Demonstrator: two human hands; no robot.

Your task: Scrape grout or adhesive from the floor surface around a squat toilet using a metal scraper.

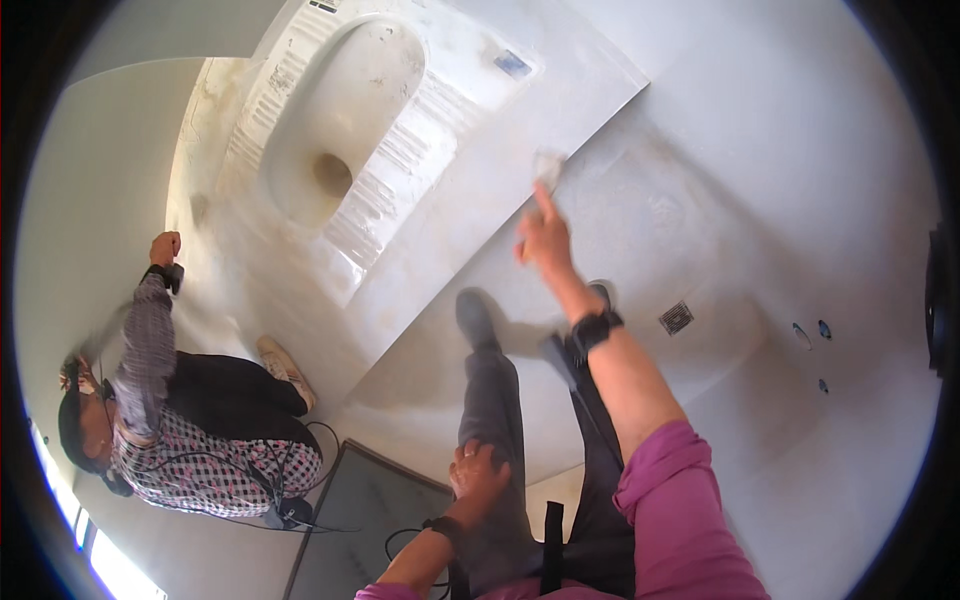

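My right hand (546,234) is blurred, its index finger stretched towards the edge of a raised white step (480,225). At that fingertip is a small pale, flat piece (550,169), too blurred to name. Whether my fingers grip it or only touch it is unclear. My left hand (480,472) rests on my dark-trousered left leg, fingers slightly apart and nothing in them. A white squat toilet pan (412,154) with ribbed foot treads is set into the step. Brownish marks and dust stain the pan and the surface around it.
At left another person (217,450) crouches beside the pan, one hand near the wall, with cables at the back. A square floor drain (676,318) lies right of my feet. A dark panel (367,517) stands at lower left. Several small holes (824,330) mark the right wall.
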